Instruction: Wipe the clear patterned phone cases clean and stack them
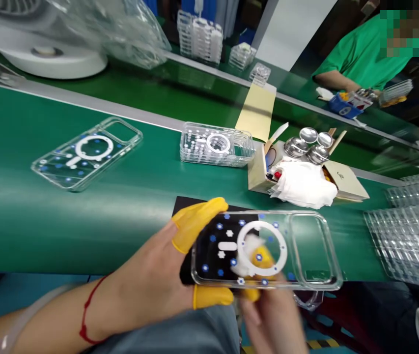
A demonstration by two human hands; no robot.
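Observation:
My left hand [165,268], with yellow finger cots on thumb and fingers, grips a clear phone case [305,250] with a white ring and blue dots by its left end, level above the table's near edge. My right hand [268,314] is under the case, blurred. A yellow-tipped finger presses a small white cloth [248,255] against the case inside the ring. A black mat [187,202] lies beneath on the green table.
A single clear case [84,155] lies at the left on the green belt [28,221]. A stack of cases [214,145] sits mid-table beside an open cardboard box [345,182] with wipes and metal caps. More case stacks [408,241] are at right. A person in green [360,59] works opposite.

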